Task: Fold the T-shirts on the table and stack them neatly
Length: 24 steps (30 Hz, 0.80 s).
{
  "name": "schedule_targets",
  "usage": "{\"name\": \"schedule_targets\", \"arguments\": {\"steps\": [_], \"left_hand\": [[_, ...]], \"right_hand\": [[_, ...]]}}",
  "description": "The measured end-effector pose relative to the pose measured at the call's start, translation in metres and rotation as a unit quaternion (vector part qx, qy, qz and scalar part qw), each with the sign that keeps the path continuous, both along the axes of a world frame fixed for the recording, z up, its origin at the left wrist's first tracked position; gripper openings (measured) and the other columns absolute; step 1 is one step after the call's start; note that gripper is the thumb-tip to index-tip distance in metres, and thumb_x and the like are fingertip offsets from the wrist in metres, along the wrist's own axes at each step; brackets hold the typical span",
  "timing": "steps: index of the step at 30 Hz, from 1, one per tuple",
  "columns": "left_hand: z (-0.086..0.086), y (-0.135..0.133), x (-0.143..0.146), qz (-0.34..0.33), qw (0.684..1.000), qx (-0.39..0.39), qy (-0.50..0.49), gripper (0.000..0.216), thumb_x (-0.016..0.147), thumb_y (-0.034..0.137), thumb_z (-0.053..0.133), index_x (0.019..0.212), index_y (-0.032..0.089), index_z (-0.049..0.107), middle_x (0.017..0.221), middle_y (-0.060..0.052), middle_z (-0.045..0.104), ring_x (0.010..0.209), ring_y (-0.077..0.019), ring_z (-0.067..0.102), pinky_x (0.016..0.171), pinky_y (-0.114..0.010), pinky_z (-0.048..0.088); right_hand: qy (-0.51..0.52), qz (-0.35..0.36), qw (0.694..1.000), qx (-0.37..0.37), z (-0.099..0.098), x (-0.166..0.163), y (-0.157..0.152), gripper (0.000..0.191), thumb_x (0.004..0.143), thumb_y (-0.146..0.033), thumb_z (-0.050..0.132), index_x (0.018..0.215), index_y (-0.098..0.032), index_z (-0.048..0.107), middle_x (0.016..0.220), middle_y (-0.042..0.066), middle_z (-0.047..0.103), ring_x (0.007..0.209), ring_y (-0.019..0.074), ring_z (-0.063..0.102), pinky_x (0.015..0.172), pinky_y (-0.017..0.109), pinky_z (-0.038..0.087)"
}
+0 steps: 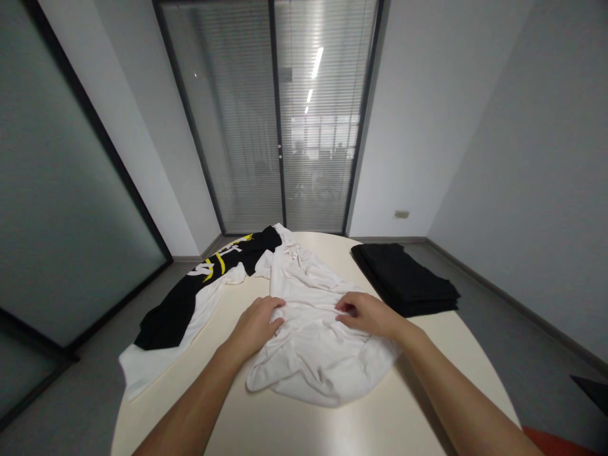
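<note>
A rumpled white garment, apparently a shirt, lies on the table in front of me, with folds running across it between my hands. My left hand rests at its left edge, thumb and fingers apart, touching the cloth. On the right side of the garment, my right hand has its fingers curled toward the thumb in a loose pinch at the fabric. Cloth between those fingertips is mostly hidden. Beyond my left hand, a black and white garment with yellow and white print lies stretched along the table's left edge.
A stack of folded black cloth sits at the right rear of the round cream table. Part of the printed garment reaches the table's edge. Behind stand a glass partition with blinds and grey walls. Something red shows at bottom right.
</note>
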<state>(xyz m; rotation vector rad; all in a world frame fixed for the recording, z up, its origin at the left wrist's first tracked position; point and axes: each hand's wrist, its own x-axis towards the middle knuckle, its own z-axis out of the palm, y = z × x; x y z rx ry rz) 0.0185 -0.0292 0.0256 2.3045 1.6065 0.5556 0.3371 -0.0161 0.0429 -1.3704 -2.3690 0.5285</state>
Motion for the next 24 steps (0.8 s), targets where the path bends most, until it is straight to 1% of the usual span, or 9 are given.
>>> {"name": "schedule_targets", "arguments": {"steps": [4, 8, 12, 14, 16, 18, 20, 22, 24], "left_hand": [[0.007, -0.002, 0.003, 0.014, 1.0, -0.018, -0.006, 0.027, 0.085, 0.019, 0.061, 0.11, 0.021, 0.07, 0.104, -0.005, 0.073, 0.098, -0.02, 0.065, 0.084, -0.027, 0.045], [0.019, -0.008, 0.009, 0.028, 0.999, -0.043, 0.01, 0.019, 0.091, 0.03, 0.056, 0.095, 0.023, 0.073, 0.079, -0.002, 0.071, 0.075, -0.0176, 0.064, 0.065, -0.026, 0.039], [0.026, -0.011, 0.013, 0.049, 0.996, -0.056, 0.05, 0.03, 0.094, 0.04, 0.052, 0.087, 0.022, 0.074, 0.077, -0.004, 0.071, 0.073, -0.0193, 0.065, 0.064, -0.027, 0.038], [0.025, -0.011, 0.013, 0.056, 0.995, -0.057, 0.064, 0.029, 0.094, 0.041, 0.053, 0.088, 0.023, 0.074, 0.079, -0.004, 0.072, 0.075, -0.02, 0.066, 0.066, -0.027, 0.041], [0.022, -0.01, 0.012, 0.052, 0.996, -0.032, 0.059, 0.024, 0.093, 0.038, 0.055, 0.096, 0.024, 0.073, 0.086, -0.004, 0.073, 0.082, -0.0204, 0.067, 0.073, -0.028, 0.045], [0.017, -0.008, 0.01, 0.037, 0.998, 0.019, 0.049, 0.023, 0.092, 0.033, 0.057, 0.107, 0.024, 0.072, 0.109, -0.006, 0.072, 0.102, -0.0219, 0.065, 0.087, -0.03, 0.047], [0.012, -0.005, 0.008, 0.025, 0.997, 0.056, 0.052, 0.029, 0.091, 0.03, 0.059, 0.117, 0.023, 0.071, 0.135, -0.009, 0.062, 0.125, -0.0246, 0.055, 0.104, -0.034, 0.042], [0.007, -0.004, 0.006, 0.023, 0.996, 0.053, 0.067, 0.034, 0.092, 0.03, 0.059, 0.123, 0.023, 0.07, 0.149, -0.01, 0.052, 0.135, -0.0272, 0.047, 0.112, -0.038, 0.037], [0.003, -0.002, 0.005, 0.02, 0.996, 0.033, 0.081, 0.038, 0.093, 0.032, 0.058, 0.128, 0.022, 0.068, 0.149, -0.012, 0.051, 0.135, -0.0284, 0.048, 0.113, -0.041, 0.037]], "right_hand": [[0.008, -0.011, 0.998, -0.06, 0.004, -0.003, -0.003, 0.026, 0.083, -0.042, 0.065, 0.084, -0.019, 0.076, 0.076, 0.003, 0.072, 0.067, 0.0166, 0.061, 0.063, 0.027, 0.041], [0.013, 0.008, 0.994, -0.108, 0.011, -0.003, -0.009, 0.034, 0.083, -0.048, 0.065, 0.07, -0.017, 0.071, 0.063, 0.001, 0.065, 0.057, 0.0122, 0.051, 0.055, 0.024, 0.034], [0.052, 0.067, 0.954, -0.286, 0.014, -0.003, -0.015, 0.047, 0.084, -0.058, 0.062, 0.067, -0.015, 0.068, 0.059, 0.001, 0.062, 0.051, 0.0097, 0.045, 0.05, 0.023, 0.034], [0.08, 0.081, 0.939, -0.326, 0.014, -0.005, -0.016, 0.046, 0.084, -0.059, 0.063, 0.074, -0.015, 0.07, 0.06, 0.001, 0.062, 0.051, 0.0103, 0.048, 0.051, 0.022, 0.037], [0.1, 0.063, 0.96, -0.255, 0.013, -0.008, -0.015, 0.04, 0.084, -0.054, 0.064, 0.08, -0.016, 0.072, 0.06, 0.0, 0.06, 0.053, 0.0109, 0.048, 0.052, 0.023, 0.037], [0.098, 0.026, 0.988, -0.115, 0.013, -0.011, -0.012, 0.029, 0.084, -0.045, 0.066, 0.084, -0.017, 0.072, 0.064, -0.001, 0.061, 0.058, 0.012, 0.05, 0.056, 0.023, 0.037], [0.075, 0.004, 0.997, -0.005, 0.013, -0.011, -0.01, 0.022, 0.082, -0.038, 0.07, 0.092, -0.019, 0.073, 0.076, 0.001, 0.066, 0.066, 0.0138, 0.055, 0.062, 0.024, 0.04], [0.046, 0.011, 0.998, 0.035, 0.013, -0.01, -0.009, 0.028, 0.079, -0.035, 0.073, 0.103, -0.022, 0.072, 0.092, 0.003, 0.069, 0.073, 0.0151, 0.058, 0.069, 0.025, 0.043], [0.022, 0.027, 0.999, 0.031, 0.011, -0.008, -0.007, 0.027, 0.079, -0.034, 0.073, 0.104, -0.023, 0.072, 0.098, 0.004, 0.069, 0.075, 0.0157, 0.06, 0.072, 0.026, 0.044]]}}
